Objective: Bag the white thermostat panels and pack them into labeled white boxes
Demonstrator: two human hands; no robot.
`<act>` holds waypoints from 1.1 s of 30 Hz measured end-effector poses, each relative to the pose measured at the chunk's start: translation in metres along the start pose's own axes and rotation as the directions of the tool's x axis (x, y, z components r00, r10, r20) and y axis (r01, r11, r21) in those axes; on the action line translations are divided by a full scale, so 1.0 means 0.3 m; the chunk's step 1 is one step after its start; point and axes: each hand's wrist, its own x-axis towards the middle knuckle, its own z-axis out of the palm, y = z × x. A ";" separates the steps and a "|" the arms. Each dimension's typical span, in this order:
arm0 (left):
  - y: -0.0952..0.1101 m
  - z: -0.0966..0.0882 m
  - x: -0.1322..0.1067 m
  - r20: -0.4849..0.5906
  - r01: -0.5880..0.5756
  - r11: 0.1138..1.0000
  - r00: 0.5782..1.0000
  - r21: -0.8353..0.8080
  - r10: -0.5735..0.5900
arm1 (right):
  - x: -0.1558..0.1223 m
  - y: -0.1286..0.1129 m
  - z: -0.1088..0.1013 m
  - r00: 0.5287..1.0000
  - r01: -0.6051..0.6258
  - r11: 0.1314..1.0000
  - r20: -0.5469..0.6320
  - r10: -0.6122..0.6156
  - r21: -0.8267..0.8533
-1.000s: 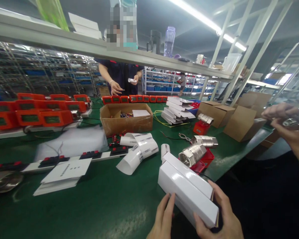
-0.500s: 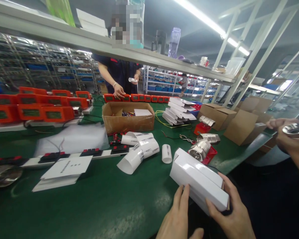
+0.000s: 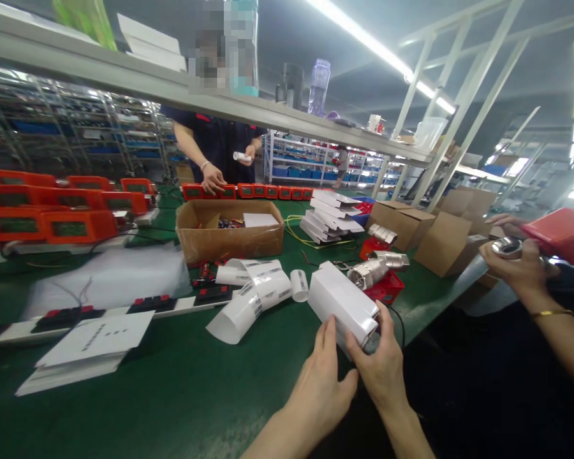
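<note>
A white carton [image 3: 342, 296] stands on the green table in front of me, its near end toward my hands. My right hand [image 3: 380, 363] grips that end, thumb on the near left and fingers over the right edge. Along the carton's left side, my left hand [image 3: 320, 373] presses its straight fingers, thumb apart. The near-end flaps are partly hidden by my right fingers. Beyond the carton's left side is a small rolled label [image 3: 299, 285], beside a curling strip of white labels [image 3: 263, 287]. Metal fittings [image 3: 370, 273] in red holders lie just past it on the right.
A brown open box [image 3: 229, 236], stacked folded white cartons [image 3: 332, 217] and orange-framed units [image 3: 79, 226] fill the back. Printed sheets [image 3: 93, 341] lie left. At right, a co-worker's hands [image 3: 521, 268] hold a red-and-metal device [image 3: 562, 234]. Another co-worker [image 3: 215, 146] stands opposite.
The carton has turned and shifted onto the table with both my hands, and its near-end flaps appear more closed. The co-worker on the right has brought a red device into view.
</note>
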 end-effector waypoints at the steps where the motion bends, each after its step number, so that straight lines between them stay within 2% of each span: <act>1: -0.004 0.002 0.004 -0.012 0.004 1.000 1.000 -0.005 -0.004 | 0.004 -0.008 0.002 1.000 0.004 1.000 0.012 -0.004 -0.005; 5: -0.013 0.003 0.018 -0.048 0.007 1.000 0.999 -0.017 -0.008 | 0.017 -0.019 -0.038 0.997 0.048 0.999 0.053 -0.049 0.020; 8: -0.019 0.003 0.021 -0.071 -0.006 1.000 0.997 -0.030 0.004 | 0.055 0.029 -0.084 0.991 0.052 0.997 -0.123 -0.045 0.053; 10: -0.026 0.008 0.019 -0.104 -0.014 0.999 0.995 -0.051 0.008 | 0.111 0.094 -0.102 0.968 -0.043 0.992 -0.240 0.071 0.116; 12: -0.038 0.019 0.016 -0.129 -0.022 0.998 0.991 -0.056 0.015 | 0.188 0.177 -0.103 0.940 -0.171 0.956 -0.251 0.231 0.237; 14: -0.053 0.031 0.015 -0.149 -0.027 0.999 0.989 -0.037 0.022 | 0.276 0.259 -0.090 0.928 -0.246 0.917 -0.197 0.316 0.313; 17: -0.070 0.044 0.023 -0.169 -0.014 1.000 0.986 -0.023 0.010 | 0.393 0.351 -0.058 0.935 -0.308 0.869 -0.049 0.353 0.388; 20: -0.072 0.045 0.044 -0.161 -0.004 1.000 0.987 -0.005 0.003 | 0.469 0.395 -0.030 0.937 -0.350 0.811 0.168 0.308 0.468; 24: -0.062 0.043 0.079 -0.178 0.042 0.997 0.984 0.067 -0.029 | 0.517 0.419 -0.007 0.894 -0.419 0.735 0.381 0.234 0.533; 28: -0.059 0.045 0.095 -0.191 0.041 0.996 0.981 0.073 -0.027 | 0.548 0.445 -0.011 0.850 -0.483 0.707 0.470 0.237 0.516; 33: -0.063 0.035 0.093 -0.191 0.025 0.999 0.981 0.022 -0.020 | 0.557 0.442 -0.082 0.792 -0.547 0.726 0.538 0.288 0.416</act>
